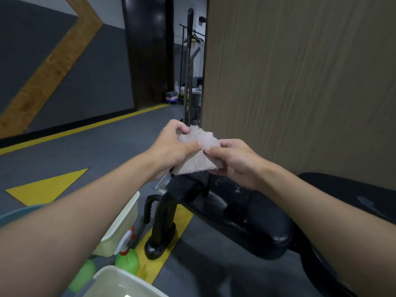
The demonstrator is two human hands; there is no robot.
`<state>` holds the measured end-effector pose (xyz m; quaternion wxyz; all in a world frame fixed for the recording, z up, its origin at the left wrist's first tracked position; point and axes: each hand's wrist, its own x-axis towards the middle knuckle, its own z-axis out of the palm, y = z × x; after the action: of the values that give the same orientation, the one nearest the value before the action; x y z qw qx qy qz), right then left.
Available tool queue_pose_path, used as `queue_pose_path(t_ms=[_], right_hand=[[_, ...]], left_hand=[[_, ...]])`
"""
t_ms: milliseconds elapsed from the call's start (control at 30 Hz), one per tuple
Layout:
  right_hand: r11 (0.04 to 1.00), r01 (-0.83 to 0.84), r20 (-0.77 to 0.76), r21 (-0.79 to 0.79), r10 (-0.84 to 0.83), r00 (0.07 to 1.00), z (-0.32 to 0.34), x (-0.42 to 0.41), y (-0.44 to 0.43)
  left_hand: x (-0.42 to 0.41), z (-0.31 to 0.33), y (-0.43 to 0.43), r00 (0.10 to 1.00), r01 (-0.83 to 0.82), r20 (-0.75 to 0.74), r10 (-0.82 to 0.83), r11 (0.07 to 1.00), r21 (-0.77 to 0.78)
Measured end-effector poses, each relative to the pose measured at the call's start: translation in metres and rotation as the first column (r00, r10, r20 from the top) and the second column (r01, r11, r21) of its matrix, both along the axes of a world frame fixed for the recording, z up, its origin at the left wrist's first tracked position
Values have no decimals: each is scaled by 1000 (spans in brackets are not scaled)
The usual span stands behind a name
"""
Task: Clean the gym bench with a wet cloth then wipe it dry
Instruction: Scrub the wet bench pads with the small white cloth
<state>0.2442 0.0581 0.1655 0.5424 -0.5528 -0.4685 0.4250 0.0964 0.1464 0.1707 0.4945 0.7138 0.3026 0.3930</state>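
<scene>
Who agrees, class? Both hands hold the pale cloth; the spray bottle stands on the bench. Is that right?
No: the head view shows the spray bottle on the floor beside the bench. Left hand and right hand hold the pale cloth.

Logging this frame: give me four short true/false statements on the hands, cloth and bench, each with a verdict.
1. The left hand and right hand both hold the pale cloth. True.
2. The pale cloth lies flat on the bench. False: it is held in the air above the bench.
3. A green spray bottle sits on the floor left of the bench. True.
4. The left hand grips the green spray bottle. False: it holds the pale cloth.
</scene>
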Motion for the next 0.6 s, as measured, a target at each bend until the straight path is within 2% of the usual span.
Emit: queue_pose_path(t_ms=[100,167,200,233,267,300,333,367,400,467,533,600], right_hand=[[990,127,-71,59,-122,990,5,15,-8],[980,196,-72,44,-192,979,1,28,-12],[975,223,-9,-9,-223,975,-3,33,-13],[960,263,152,-93,-248,957,-11,40,-13],[925,334,421,-183,-233,876,-19,46,-15],[875,426,699,-230,-156,698,-31,54,-15],[860,475,865,-186,-86,495,-41,57,-14],[893,439,928,-105,-71,365,-49,56,-13],[937,343,941,-62,-60,332,-55,50,-11],[982,165,939,-94,33,342,-70,35,-5],[973,145,952,-177,132,276,-86,26,4],[952,179,955,-247,208,214,-94,28,13]], left_hand=[[19,-1,-1,999,-33,5,33,998,44],[31,-2,2,998,-64,-2,65,994,90],[35,-6,4,995,-85,-43,91,988,132],[38,-12,8,988,-94,-108,115,978,185],[41,-20,13,970,-80,-205,133,965,251],[44,-29,18,930,-38,-334,151,946,323],[46,-39,23,862,31,-477,173,921,389],[49,-47,26,775,106,-599,200,894,436],[53,-54,28,696,171,-683,222,873,458],[63,-65,29,585,240,-780,222,871,428],[69,-75,31,533,246,-806,256,865,438],[68,-83,36,537,238,-791,294,847,476]])
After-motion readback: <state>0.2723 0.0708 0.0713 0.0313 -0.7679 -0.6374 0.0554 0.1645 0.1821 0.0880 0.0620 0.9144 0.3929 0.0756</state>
